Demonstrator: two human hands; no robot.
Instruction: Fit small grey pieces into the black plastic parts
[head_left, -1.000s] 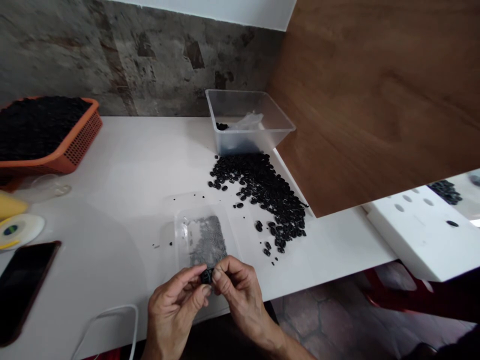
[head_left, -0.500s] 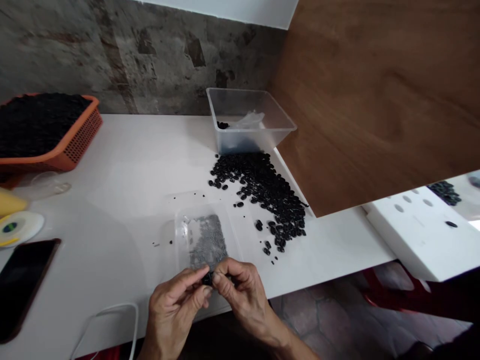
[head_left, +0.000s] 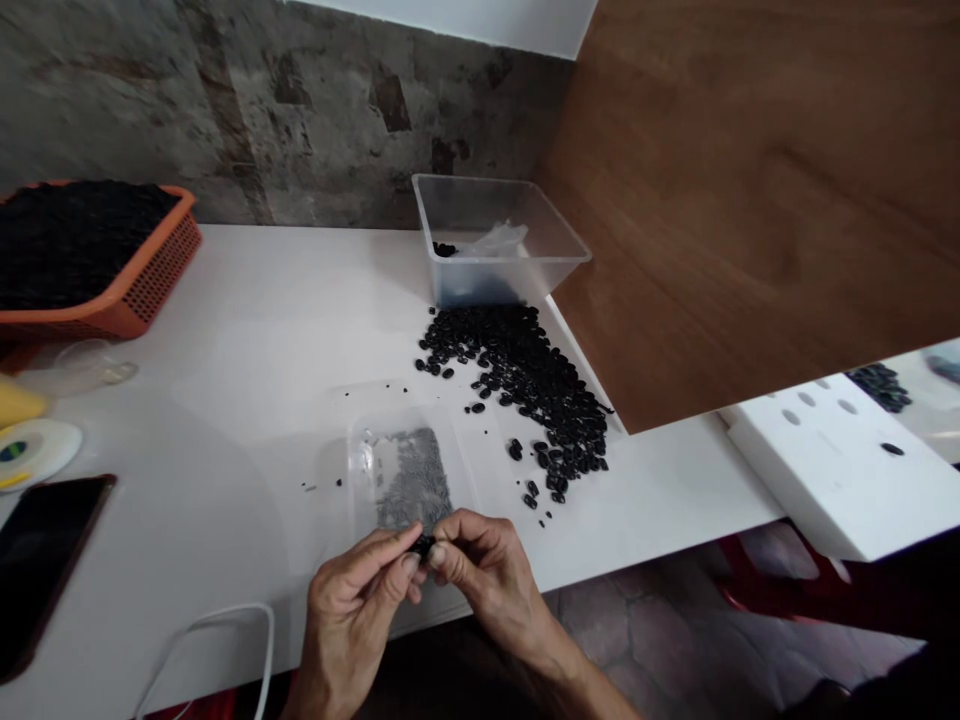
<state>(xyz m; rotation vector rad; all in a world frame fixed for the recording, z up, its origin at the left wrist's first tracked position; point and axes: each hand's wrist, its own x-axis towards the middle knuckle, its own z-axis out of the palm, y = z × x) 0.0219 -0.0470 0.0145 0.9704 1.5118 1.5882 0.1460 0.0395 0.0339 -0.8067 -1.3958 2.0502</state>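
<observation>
A small black oval piece [head_left: 422, 545] is pinched between my two hands at the table's front edge. My left hand [head_left: 360, 590] grips it between thumb and forefinger, and my right hand [head_left: 484, 570] closes on its other side with thumb and index finger. The fingers cover most of the piece. Just beyond them lies a shallow clear plastic tray [head_left: 360, 470] holding many tiny grey bits [head_left: 416, 475]. To its right spreads a pile of similar black oval pieces [head_left: 540, 385], with a few loose ones near it.
Behind the pile stands a clear plastic bin [head_left: 510, 275]. An orange basket [head_left: 142, 280] heaped with black pieces sits at the left. Nearer are a tape roll [head_left: 45, 448], a phone [head_left: 52, 560] and a white cable [head_left: 225, 612]. A brown board [head_left: 735, 200] and white box [head_left: 847, 470] occupy the right.
Both hands keep hold of the black piece, and their fingers have come slightly closer around it. The view has shifted a little.
</observation>
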